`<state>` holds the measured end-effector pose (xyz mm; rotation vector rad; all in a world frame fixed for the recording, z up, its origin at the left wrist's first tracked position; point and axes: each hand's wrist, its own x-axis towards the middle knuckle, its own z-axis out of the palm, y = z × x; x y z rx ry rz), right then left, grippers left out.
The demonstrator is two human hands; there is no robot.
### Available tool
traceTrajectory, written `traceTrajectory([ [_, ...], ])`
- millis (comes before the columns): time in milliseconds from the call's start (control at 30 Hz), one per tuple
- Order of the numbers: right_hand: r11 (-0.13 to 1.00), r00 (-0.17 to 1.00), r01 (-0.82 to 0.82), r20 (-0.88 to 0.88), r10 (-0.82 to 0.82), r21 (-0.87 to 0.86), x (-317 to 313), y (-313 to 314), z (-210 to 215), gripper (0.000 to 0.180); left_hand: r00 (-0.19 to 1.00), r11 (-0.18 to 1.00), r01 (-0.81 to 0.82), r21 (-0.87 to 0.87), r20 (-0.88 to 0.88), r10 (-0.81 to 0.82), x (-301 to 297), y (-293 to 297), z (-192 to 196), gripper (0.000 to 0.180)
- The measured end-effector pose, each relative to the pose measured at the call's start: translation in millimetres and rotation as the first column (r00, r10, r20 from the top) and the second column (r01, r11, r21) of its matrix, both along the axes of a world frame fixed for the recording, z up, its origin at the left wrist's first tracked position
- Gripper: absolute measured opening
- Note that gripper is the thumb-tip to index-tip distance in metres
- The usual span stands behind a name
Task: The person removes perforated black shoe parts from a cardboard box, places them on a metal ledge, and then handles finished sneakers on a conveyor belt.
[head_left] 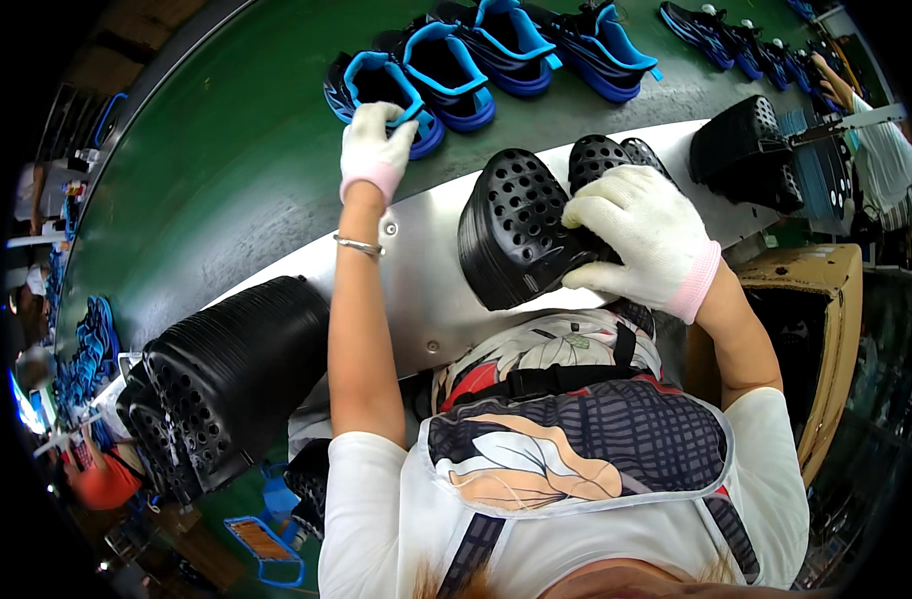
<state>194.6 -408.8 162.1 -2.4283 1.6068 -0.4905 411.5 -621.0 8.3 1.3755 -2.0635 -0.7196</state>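
Observation:
My left hand point(375, 152), in a white knit glove with a pink cuff, pinches the heel end of the nearest black and blue sneaker point(374, 80). The sneaker stands on the green work surface, its light-blue lining showing. My right hand point(644, 232), gloved the same way, is closed on the edge of a black perforated plastic shoe insert point(517, 213) above the metal ledge. Beside that hand, two more rounded black perforated tips point(598, 160) show, partly hidden behind my fingers.
More sneakers point(506, 45) line the far side of the green surface point(227, 160). Nested black inserts lie on the metal ledge point(416, 270), one stack point(236, 369) at left, another point(740, 150) at right. A cardboard box point(830, 339) stands right. Another person's arm point(835, 85) reaches in far right.

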Motion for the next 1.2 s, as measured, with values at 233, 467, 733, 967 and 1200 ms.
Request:
traceTrajectory([
  [233,0.997,0.996,-0.076,0.039,0.075,0.025,-2.3,-6.5,-5.0,0.041,0.990,0.974,0.063,0.217,-0.136,-0.034,31.7,-35.6,32.8,0.036],
  [467,0.998,0.995,-0.055,0.078,0.055,0.005,-17.0,-0.8,11.5,0.042,0.981,0.979,0.184,0.092,-0.081,-0.177,26.0,-22.8,13.4,0.034],
  [733,0.980,0.966,-0.025,0.249,0.074,-0.195,-16.3,-13.3,53.3,0.042,0.560,0.808,0.373,0.457,-0.805,0.196,-1.2,52.6,83.4,0.062],
  [967,0.993,0.937,-0.121,0.331,0.113,0.004,17.7,-55.8,55.3,0.039,0.007,0.679,0.695,0.238,-0.946,0.324,-12.9,101.6,135.9,0.070],
  [1200,0.888,0.970,-0.096,0.242,-0.018,0.451,44.3,-96.0,39.8,0.044,-0.019,0.908,0.370,0.195,-0.976,0.218,3.7,88.7,109.9,0.044],
])
